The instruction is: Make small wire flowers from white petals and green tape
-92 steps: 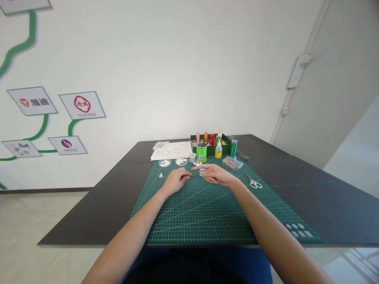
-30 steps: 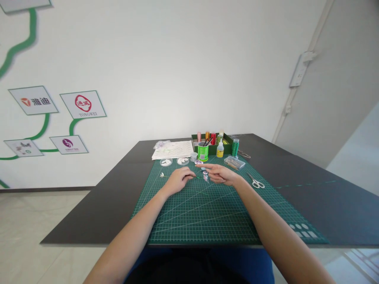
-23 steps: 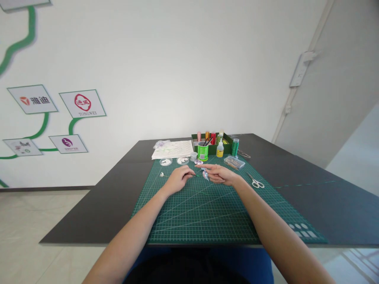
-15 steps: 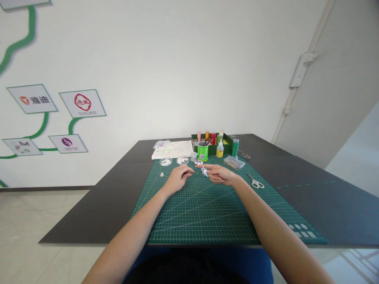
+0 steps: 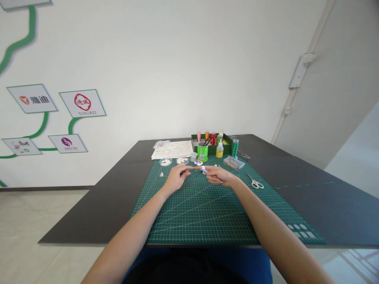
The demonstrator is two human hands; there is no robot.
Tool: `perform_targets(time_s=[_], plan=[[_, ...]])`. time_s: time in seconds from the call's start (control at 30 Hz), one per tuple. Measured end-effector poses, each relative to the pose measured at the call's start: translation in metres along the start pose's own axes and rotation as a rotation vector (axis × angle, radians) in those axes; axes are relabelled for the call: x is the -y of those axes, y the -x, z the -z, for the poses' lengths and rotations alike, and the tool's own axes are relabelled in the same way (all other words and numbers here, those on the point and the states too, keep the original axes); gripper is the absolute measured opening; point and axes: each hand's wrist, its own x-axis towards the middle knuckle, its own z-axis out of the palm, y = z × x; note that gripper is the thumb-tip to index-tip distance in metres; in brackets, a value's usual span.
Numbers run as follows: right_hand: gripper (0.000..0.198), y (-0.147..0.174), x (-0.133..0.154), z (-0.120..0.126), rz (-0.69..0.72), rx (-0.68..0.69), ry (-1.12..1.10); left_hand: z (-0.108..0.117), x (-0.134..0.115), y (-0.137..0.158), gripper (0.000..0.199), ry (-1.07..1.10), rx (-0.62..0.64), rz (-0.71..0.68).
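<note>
My right hand [image 5: 219, 176] pinches a small shiny silver-lilac piece [image 5: 204, 169] between thumb and fingers; its exact kind is too small to tell. Facing it, my left hand [image 5: 177, 178] is closed, its index finger stretched toward that piece. A thin green thread [image 5: 196, 170] runs between the two hands, its left end at my left fingertips. Just beyond them lies another shiny lilac piece [image 5: 198, 162]. A small white flower on a stem [image 5: 161, 174] rests on the green cutting mat [image 5: 201, 221], left of my left hand.
White-handled scissors [image 5: 256, 184] and a clear plastic case [image 5: 234, 162] lie to the right. Behind stand a green can with tools [image 5: 203, 151], a glue bottle [image 5: 219, 149], a green thread spool [image 5: 235, 147] and a box of spools [image 5: 227, 148]. Shallow dishes [image 5: 166, 162] and white sheets [image 5: 174, 150] sit left.
My left index finger has stretched out to the right, toward the silver-lilac piece. My right index finger has drawn back onto that piece, which has turned slightly.
</note>
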Motion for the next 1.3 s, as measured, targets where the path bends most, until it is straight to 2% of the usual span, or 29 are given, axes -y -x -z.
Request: perform_targets(time_s=[0.2, 0.77, 0.97, 1.3], plan=[[0.048, 0.0, 0.0, -0.002, 0.014, -0.003, 0.018, -0.001, 0.003, -0.001, 0.021, 0.015, -0.02, 0.03], [0.051, 0.001, 0.002, -0.004, -0.019, 0.031, 0.038, -0.005, 0.015, -0.002, 0.02, 0.199, -0.062, 0.093], [0.051, 0.003, 0.004, -0.009, 0.051, 0.036, -0.004, -0.004, 0.024, -0.005, 0.024, 0.374, -0.106, 0.19], [0.041, 0.004, 0.007, -0.006, 0.219, -0.084, -0.076, -0.001, 0.018, -0.006, 0.033, 0.591, -0.213, 0.351]])
